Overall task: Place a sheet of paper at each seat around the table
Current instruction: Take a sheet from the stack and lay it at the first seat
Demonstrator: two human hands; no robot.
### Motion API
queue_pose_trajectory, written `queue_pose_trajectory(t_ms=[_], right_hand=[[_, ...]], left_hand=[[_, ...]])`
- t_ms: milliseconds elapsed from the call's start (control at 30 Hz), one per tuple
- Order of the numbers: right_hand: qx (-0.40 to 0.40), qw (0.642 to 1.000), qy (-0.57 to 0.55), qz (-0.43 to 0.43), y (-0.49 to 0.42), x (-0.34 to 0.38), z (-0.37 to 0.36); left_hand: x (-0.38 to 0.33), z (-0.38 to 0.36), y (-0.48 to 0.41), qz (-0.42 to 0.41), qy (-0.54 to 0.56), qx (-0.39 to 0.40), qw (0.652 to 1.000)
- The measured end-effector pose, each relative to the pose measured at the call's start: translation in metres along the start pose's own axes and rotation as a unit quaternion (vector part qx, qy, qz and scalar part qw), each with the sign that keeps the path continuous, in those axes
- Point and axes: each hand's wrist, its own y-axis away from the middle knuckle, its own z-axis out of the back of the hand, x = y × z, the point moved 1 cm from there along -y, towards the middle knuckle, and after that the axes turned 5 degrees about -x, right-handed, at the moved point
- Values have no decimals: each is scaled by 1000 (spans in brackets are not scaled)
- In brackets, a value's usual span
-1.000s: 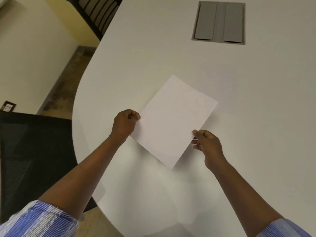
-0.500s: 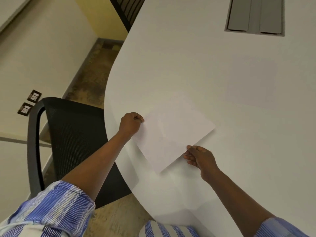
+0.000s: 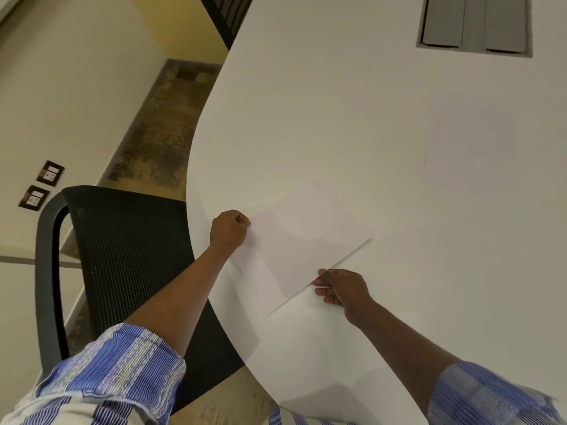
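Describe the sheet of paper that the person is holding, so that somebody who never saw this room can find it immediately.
Start at the big white table and go to its curved edge beside the black mesh chair. There a white sheet of paper lies skewed, pinched by the left hand and the right hand. Another sheet lies farther right, square and untouched.

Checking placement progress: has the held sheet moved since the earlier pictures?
Yes. The sheet has dropped nearer the table edge by the black chair.
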Motion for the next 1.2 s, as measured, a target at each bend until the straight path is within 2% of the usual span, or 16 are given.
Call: queue_pose_trajectory(t_ms=[300, 400, 500, 567, 600, 667, 700, 733, 800, 967, 1200], right_hand=[[4, 999, 47, -26, -10, 6, -5], [32, 995, 69, -61, -8, 11, -6], [68, 986, 121, -91, -3, 17, -6], [38, 977, 207, -35, -2, 19, -5], [0, 956, 291, 33, -2, 20, -3], [-100, 864, 448, 204, 2, 21, 2], [-132, 818, 485, 280, 6, 21, 5], [-143, 781, 508, 335, 8, 20, 7], [-118, 739, 548, 372, 5, 14, 13], [-59, 706, 617, 344, -11, -2, 23], [-56, 703, 610, 361, -21, -1, 27]], left_hand=[[2, -9, -2, -11, -25, -19, 999], [2, -9, -1, -25, -46, -29, 998], [3, -11, 8, -73, -113, -70, 988], [4, -16, 21, -116, -132, -95, 980], [6, -20, 29, -137, -134, -97, 977], [12, -30, 47, -178, -146, -81, 970], [16, -37, 57, -201, -156, -68, 965], [21, -43, 66, -222, -170, -53, 959], [31, -56, 82, -242, -205, -22, 948], [47, -75, 97, -188, -261, 6, 947], [45, -78, 98, -166, -265, 4, 950]])
